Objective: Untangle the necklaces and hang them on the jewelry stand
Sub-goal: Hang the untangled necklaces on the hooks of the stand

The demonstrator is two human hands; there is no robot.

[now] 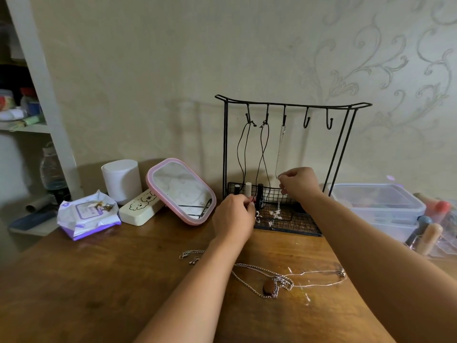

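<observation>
We pinch the silver chain (279, 154) with right hand (298, 181), left hand (233, 219) curled at 9 o'clock, contents unclear; settle it gently.

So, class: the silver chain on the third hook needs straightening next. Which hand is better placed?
The right hand. It already pinches the silver chain near its lower end, below the third hook. The left hand is lower, at the stand's basket by the small bottles.

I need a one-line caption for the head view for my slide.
Both hands work at the jewelry stand, the right hand pinching a hung silver chain; more necklaces lie on the table.
</observation>
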